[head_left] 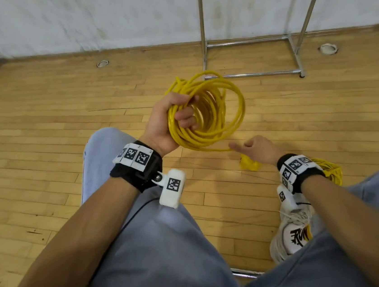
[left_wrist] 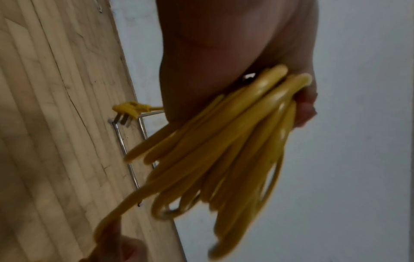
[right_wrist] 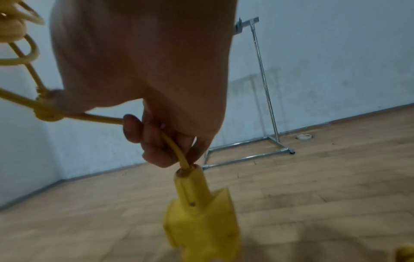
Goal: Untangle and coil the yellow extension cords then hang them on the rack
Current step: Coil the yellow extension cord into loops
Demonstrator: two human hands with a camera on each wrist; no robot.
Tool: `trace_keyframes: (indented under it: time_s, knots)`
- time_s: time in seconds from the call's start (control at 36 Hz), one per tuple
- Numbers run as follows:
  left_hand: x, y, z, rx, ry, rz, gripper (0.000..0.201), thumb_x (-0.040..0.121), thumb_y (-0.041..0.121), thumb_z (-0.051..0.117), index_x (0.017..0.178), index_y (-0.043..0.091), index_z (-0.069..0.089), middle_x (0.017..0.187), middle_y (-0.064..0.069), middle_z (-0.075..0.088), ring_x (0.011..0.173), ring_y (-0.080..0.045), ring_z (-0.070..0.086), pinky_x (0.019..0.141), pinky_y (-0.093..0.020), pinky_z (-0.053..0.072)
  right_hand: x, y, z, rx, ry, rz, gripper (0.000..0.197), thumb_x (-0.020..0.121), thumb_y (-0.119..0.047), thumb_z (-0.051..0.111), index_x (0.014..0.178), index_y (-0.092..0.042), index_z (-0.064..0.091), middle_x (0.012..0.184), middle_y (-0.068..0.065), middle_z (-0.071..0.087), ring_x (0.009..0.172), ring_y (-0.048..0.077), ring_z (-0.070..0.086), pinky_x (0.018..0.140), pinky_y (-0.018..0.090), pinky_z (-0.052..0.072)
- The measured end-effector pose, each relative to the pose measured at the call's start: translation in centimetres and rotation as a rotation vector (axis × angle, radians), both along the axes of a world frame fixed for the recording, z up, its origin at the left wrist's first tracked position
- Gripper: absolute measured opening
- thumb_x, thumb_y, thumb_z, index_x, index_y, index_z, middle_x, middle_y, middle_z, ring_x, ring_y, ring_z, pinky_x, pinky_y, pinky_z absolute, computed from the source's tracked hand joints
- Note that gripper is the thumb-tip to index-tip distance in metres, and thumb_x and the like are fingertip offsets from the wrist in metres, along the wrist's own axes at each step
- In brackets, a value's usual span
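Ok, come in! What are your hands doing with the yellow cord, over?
Left hand grips coil. Right hand pinches cord end by socket. Rack ahead, nothing hung. Second cord on floor.

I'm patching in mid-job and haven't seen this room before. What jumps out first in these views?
The bright yellow coil dominates mid-frame, gripped in the left hand above the wooden floor. Beside it the right hand holds the cord's tail just above its chunky yellow socket block, which dangles under the fingers. Behind, the chrome rack stands against the white wall, and a second yellow cord pile peeks out past the right wrist.
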State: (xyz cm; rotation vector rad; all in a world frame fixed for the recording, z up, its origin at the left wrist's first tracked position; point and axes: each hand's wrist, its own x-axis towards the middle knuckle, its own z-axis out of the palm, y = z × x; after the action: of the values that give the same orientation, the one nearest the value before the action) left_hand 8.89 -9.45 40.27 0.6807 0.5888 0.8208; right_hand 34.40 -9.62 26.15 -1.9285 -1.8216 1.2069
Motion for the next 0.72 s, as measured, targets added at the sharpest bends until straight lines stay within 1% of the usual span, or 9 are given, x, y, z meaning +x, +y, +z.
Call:
trace_keyframes:
  time_s: [0.08, 0.17, 0.22, 0.28, 0.36, 0.44, 0.5, 0.61, 0.72]
  knots:
    - [-0.1, -0.5, -0.2, 0.071, 0.095, -0.222, 0.030, 0.062, 0.024, 0.082, 0.083, 0.008, 0.067, 0.041, 0.007, 0.043, 0.036, -0.009, 0.040, 0.053, -0.027, 0.039, 0.1, 1.1, 1.1, 0.011, -0.027, 0.018, 0.072, 0.067, -0.089, 0.064, 0.057, -0.021, 0.042, 0.056, 0.001, 0.038, 0.057, 0.020, 0.036, 0.060, 0.034, 0.032]
    - [0.1, -1.6, -0.6, 0.135, 0.223, -0.385, 0.018, 0.067, 0.019, 0.075, 0.081, 0.010, 0.070, 0.042, 0.006, 0.046, 0.035, -0.009, 0.041, 0.052, -0.030, 0.035, 0.6, 1.4, 2.9, -0.009, -0.064, 0.085, 0.052, 0.087, -0.052, 0.069, 0.060, -0.010, 0.055, 0.062, 0.006, 0.047, 0.065, 0.025, 0.042, 0.065, 0.037, 0.036]
    - [0.2, -2.2, -0.8, 0.145, 0.310, -0.443, 0.012, 0.071, 0.016, 0.064, 0.079, 0.010, 0.070, 0.042, 0.004, 0.047, 0.035, -0.010, 0.041, 0.051, -0.032, 0.027, 1.3, 1.7, 3.9, 0.026, -0.036, 0.085, 0.045, 0.085, -0.051, 0.071, 0.065, -0.012, 0.061, 0.063, 0.004, 0.054, 0.060, 0.019, 0.043, 0.063, 0.034, 0.035]
    - [0.2, -2.5, -1.1, 0.137, 0.388, -0.490, 0.013, 0.071, 0.015, 0.063, 0.080, 0.007, 0.069, 0.043, 0.001, 0.047, 0.035, -0.012, 0.042, 0.050, -0.031, 0.024, 1.7, 2.0, 4.8, 0.046, -0.060, 0.072, 0.030, 0.092, -0.041, 0.071, 0.076, -0.017, 0.063, 0.072, 0.004, 0.067, 0.057, 0.014, 0.053, 0.061, 0.028, 0.040]
    - [0.4, -2.8, -1.5, 0.157, 0.474, -0.541, 0.016, 0.071, 0.012, 0.067, 0.082, 0.001, 0.066, 0.044, -0.005, 0.047, 0.034, -0.015, 0.042, 0.043, -0.019, 0.034, 1.5, 2.2, 5.8, 0.064, -0.048, 0.013, 0.030, 0.097, -0.046, 0.066, 0.085, -0.019, 0.065, 0.063, 0.002, 0.068, 0.048, 0.010, 0.058, 0.054, 0.025, 0.045]
    - [0.8, -3.3, -1.9, 0.162, 0.549, -0.586, 0.026, 0.073, 0.012, 0.069, 0.086, -0.010, 0.060, 0.046, -0.006, 0.048, 0.035, -0.015, 0.044, 0.043, -0.018, 0.039, 0.7, 2.0, 6.8, 0.059, -0.043, 0.030, 0.039, 0.101, -0.050, 0.057, 0.087, -0.015, 0.066, 0.056, 0.000, 0.066, 0.047, 0.013, 0.056, 0.056, 0.027, 0.047]
    - [1.2, -3.5, -2.4, 0.176, 0.622, -0.603, 0.037, 0.074, 0.013, 0.071, 0.085, -0.018, 0.054, 0.047, -0.007, 0.049, 0.037, -0.017, 0.043, 0.045, -0.020, 0.038, 0.1, 1.7, 7.5, 0.024, -0.013, 0.046, 0.042, 0.103, -0.050, 0.053, 0.091, -0.012, 0.067, 0.053, 0.000, 0.065, 0.053, 0.017, 0.059, 0.058, 0.030, 0.048]
    - [2.2, -4.4, -3.3, 0.168, 0.774, -0.532, 0.020, 0.079, 0.009, 0.072, 0.067, 0.002, 0.057, 0.053, -0.013, 0.049, 0.043, -0.022, 0.043, 0.050, -0.026, 0.039, -1.3, 0.7, 9.3, -0.035, 0.076, 0.100, 0.043, 0.105, -0.049, 0.049, 0.100, -0.010, 0.068, 0.064, 0.006, 0.073, 0.062, 0.021, 0.061, 0.064, 0.035, 0.050]
    - [3.4, -5.1, -3.9, 0.121, 0.845, -0.367, 0.022, 0.085, 0.004, 0.068, 0.065, 0.008, 0.060, 0.057, -0.012, 0.051, 0.045, -0.022, 0.044, 0.048, -0.025, 0.041, -2.4, -0.8, 10.4, -0.014, 0.099, 0.125, 0.046, 0.105, -0.049, 0.050, 0.099, -0.007, 0.068, 0.070, 0.011, 0.071, 0.057, 0.018, 0.058, 0.059, 0.029, 0.047]
